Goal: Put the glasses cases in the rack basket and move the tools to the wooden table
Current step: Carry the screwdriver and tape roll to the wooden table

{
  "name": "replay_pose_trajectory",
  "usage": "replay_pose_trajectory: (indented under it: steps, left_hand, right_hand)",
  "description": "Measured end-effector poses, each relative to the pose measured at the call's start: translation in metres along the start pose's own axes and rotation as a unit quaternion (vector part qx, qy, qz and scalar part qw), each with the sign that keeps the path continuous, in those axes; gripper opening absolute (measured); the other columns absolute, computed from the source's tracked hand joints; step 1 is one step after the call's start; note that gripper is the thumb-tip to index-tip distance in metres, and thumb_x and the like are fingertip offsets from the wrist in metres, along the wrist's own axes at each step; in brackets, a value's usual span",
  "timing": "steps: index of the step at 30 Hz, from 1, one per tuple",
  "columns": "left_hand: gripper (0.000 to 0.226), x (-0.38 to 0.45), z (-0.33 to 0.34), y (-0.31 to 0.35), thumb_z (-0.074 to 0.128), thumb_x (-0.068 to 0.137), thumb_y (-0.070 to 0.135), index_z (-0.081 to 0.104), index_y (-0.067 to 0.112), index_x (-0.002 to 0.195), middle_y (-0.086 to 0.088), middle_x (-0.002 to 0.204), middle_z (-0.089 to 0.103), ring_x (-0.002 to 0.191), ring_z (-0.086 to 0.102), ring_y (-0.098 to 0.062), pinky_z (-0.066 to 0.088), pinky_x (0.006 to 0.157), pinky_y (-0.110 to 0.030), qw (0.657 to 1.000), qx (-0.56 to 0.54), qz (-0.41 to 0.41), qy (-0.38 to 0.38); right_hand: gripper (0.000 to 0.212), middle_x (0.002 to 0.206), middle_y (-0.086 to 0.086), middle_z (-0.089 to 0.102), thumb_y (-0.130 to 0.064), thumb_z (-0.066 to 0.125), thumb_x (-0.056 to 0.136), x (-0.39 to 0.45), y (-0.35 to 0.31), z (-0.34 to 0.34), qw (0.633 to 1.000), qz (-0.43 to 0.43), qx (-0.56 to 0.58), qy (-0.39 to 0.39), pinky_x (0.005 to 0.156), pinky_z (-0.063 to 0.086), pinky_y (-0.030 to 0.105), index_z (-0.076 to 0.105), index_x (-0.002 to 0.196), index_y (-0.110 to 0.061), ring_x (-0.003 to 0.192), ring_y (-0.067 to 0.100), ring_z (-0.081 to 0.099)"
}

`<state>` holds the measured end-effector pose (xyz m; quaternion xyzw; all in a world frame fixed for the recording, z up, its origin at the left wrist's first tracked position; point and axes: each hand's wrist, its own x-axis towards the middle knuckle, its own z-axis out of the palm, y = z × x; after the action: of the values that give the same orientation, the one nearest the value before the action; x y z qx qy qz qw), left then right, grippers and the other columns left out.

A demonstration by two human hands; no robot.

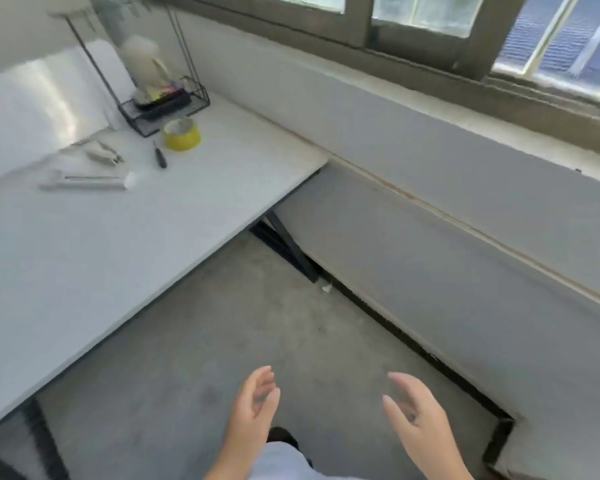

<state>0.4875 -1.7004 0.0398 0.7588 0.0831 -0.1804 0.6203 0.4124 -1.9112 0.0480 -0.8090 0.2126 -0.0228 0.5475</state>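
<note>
Tools (101, 168): on white table (84, 254), near basket (163, 105)
Left hand (253, 410): empty, fingers spread
Right hand (413, 414): empty, fingers spread

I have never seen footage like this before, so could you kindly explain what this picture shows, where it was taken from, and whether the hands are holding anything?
There is no machine here: a person wears a wide-angle camera on the head, looking forward and down, so you see their own two hands. The left hand and the right hand are open and empty, raised over the grey floor, away from the white table. On that table, far from the hands, stand a black wire rack basket with something dark and colourful inside, too blurred to name, and beside it a yellow tape roll. Nearer lie a small dark-handled screwdriver, pliers and a long metal tool. Windows run along the wall on the right.
</note>
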Motion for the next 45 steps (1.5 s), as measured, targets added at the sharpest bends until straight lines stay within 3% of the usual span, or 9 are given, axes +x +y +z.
replay_pose_trajectory:
  steps: [5,14,21,24,34,38,40,43,45]
  left_hand:
    - [0.029,0.065,-0.095,0.023,0.050,0.085,-0.002,0.049,0.020,0.103,0.000,0.103,0.055,0.089,0.056,0.003,0.041,0.069,0.004,0.997,-0.005,0.039,0.066]
    - [0.038,0.145,-0.184,0.025,0.057,0.079,-0.004,0.050,0.032,0.087,0.004,0.091,0.058,0.066,0.058,0.018,0.043,0.063,0.003,0.979,-0.083,-0.017,0.185]
    - [0.033,0.251,-0.226,0.053,0.050,0.083,-0.007,0.048,0.021,0.099,-0.002,0.096,0.056,0.083,0.058,-0.003,0.042,0.065,0.003,0.960,-0.089,-0.027,0.264]
    - [0.031,0.317,-0.240,0.091,0.050,0.084,-0.006,0.047,0.019,0.101,0.001,0.095,0.055,0.078,0.058,0.009,0.043,0.063,0.002,0.952,-0.091,-0.017,0.292]
    - [0.045,0.533,-0.251,0.191,0.056,0.084,0.025,0.040,0.013,0.124,-0.007,0.122,0.047,0.112,0.046,-0.020,0.040,0.092,-0.029,0.957,0.120,-0.074,0.255]
    - [0.045,0.576,-0.247,0.190,0.055,0.083,0.031,0.041,0.008,0.119,-0.013,0.118,0.047,0.115,0.042,-0.027,0.035,0.097,-0.031,0.930,0.270,-0.118,0.221]
    - [0.037,0.584,-0.246,0.189,0.048,0.086,0.024,0.040,0.008,0.119,-0.012,0.117,0.047,0.113,0.044,-0.028,0.039,0.094,-0.033,0.919,0.309,-0.132,0.209]
    - [0.030,0.587,-0.249,0.190,0.041,0.087,0.012,0.044,0.008,0.116,-0.007,0.100,0.042,0.102,0.049,-0.030,0.042,0.084,-0.036,0.938,0.243,-0.134,0.207]
    - [0.030,0.581,-0.251,0.191,0.040,0.087,0.009,0.046,0.008,0.116,-0.004,0.094,0.037,0.087,0.047,-0.026,0.041,0.073,-0.031,0.957,0.152,-0.126,0.214]
  right_hand:
    - [0.030,0.098,-0.018,0.051,-0.004,0.060,0.081,0.088,-0.083,0.109,0.994,-0.055,-0.028,-0.087,0.076,0.035,-0.009,0.051,0.097,-0.027,0.096,0.003,0.054]
    - [0.043,0.104,0.004,0.058,0.000,0.063,0.078,0.186,-0.147,0.194,0.982,-0.019,-0.067,-0.176,0.074,0.037,-0.008,0.049,0.086,-0.040,0.089,-0.027,0.047]
    - [0.026,0.103,0.006,0.056,-0.001,0.058,0.082,0.330,-0.203,0.238,0.975,-0.049,-0.099,-0.194,0.089,0.043,0.035,0.055,0.101,-0.017,0.101,0.024,0.054]
    - [0.025,0.105,0.006,0.055,-0.002,0.056,0.083,0.415,-0.244,0.266,0.973,-0.078,-0.107,-0.188,0.088,0.042,0.034,0.057,0.107,-0.007,0.102,0.026,0.053]
    - [0.056,0.117,0.021,0.057,-0.030,0.059,0.082,0.626,-0.326,0.382,0.968,0.003,-0.192,-0.162,0.081,0.042,0.036,0.039,0.126,0.000,0.102,0.035,0.056]
    - [0.035,0.081,0.014,0.059,-0.022,0.056,0.081,0.649,-0.323,0.405,0.953,0.089,-0.211,-0.198,0.069,0.055,0.043,0.049,0.106,0.002,0.061,0.032,0.058]
    - [0.020,0.084,0.015,0.057,-0.011,0.050,0.081,0.653,-0.320,0.409,0.955,0.094,-0.200,-0.197,0.055,0.058,0.035,0.051,0.097,0.001,0.058,0.032,0.057]
    - [0.012,0.098,0.022,0.055,-0.003,0.046,0.080,0.652,-0.320,0.408,0.961,0.080,-0.174,-0.201,0.028,0.042,0.015,0.052,0.090,-0.003,0.065,0.036,0.058]
    - [0.018,0.084,0.015,0.056,0.001,0.045,0.079,0.646,-0.319,0.401,0.966,0.069,-0.138,-0.206,0.031,0.044,0.016,0.053,0.093,-0.006,0.061,0.032,0.058]
